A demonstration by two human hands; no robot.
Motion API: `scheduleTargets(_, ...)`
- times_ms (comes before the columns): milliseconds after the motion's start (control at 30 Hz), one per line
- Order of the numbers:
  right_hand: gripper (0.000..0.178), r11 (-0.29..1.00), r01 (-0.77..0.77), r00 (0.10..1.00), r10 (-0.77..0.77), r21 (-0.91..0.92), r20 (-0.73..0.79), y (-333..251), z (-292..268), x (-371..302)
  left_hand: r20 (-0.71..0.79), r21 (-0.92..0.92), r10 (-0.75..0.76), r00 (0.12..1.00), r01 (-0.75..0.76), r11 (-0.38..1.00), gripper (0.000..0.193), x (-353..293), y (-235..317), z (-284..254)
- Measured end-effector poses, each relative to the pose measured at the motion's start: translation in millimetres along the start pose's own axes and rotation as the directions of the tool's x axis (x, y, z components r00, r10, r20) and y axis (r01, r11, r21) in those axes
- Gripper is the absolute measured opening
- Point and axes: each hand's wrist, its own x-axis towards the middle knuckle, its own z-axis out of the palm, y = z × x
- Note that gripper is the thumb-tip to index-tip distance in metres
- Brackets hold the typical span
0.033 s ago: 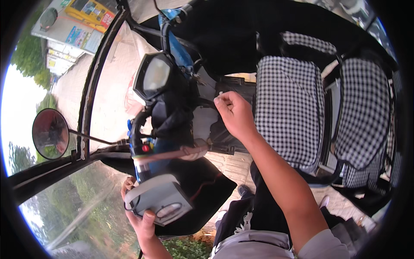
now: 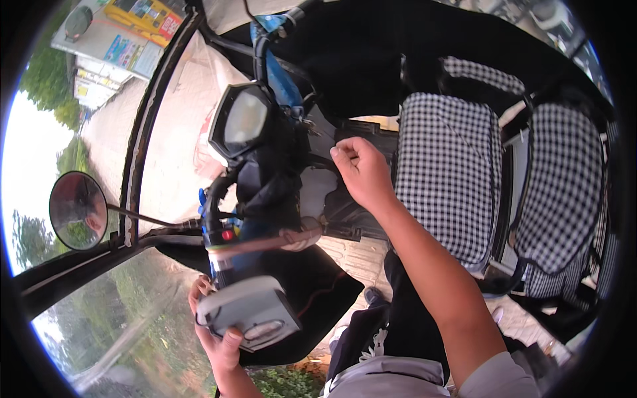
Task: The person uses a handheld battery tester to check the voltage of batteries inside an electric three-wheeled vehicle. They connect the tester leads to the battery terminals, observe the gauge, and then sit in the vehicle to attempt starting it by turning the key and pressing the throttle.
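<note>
My left hand [image 2: 222,341] grips a grey, flat-faced box [image 2: 257,312] with a paler rim and an oval panel, thumb on its face and fingers round its far side. The box sits by the near end of the handlebar [image 2: 215,232]. My right hand [image 2: 361,171] is raised between the handlebar and the checked seat, thumb and fingers curled together. Whatever is in that pinch, if anything, cannot be made out. Just left of its fingertips is the vehicle's dark footwell [image 2: 352,215].
A black-and-white checked seat [image 2: 451,179] and matching backrest [image 2: 561,189] lie to the right. At the left are a round mirror [image 2: 78,209] and a black frame bar [image 2: 142,126]. The headlamp-like unit [image 2: 244,122] sits at the handlebar's middle. A person's shoe [image 2: 374,294] shows below.
The whole view has shifted slightly. Both hands keep nearly the same pose, and the grey box in my left hand sits marginally lower and further right in the picture.
</note>
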Motion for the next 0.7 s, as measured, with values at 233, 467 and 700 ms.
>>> scheduleTargets(233,0.038,0.982,0.096,0.961,-0.05,-0.162,0.271,29,56,112,-0.03,0.202,-0.109,0.994,0.113,0.973,0.096,32,21,34)
scheduleTargets(467,0.03,0.984,-0.111,0.773,0.172,-0.137,0.611,35,58,154,0.043,0.675,-0.066,0.997,0.019,0.737,0.079,53,21,49)
scheduleTargets(700,0.029,0.978,0.035,0.677,0.127,-0.204,0.725,28,54,168,0.019,0.867,-0.07,0.997,0.018,0.497,0.071,60,17,58)
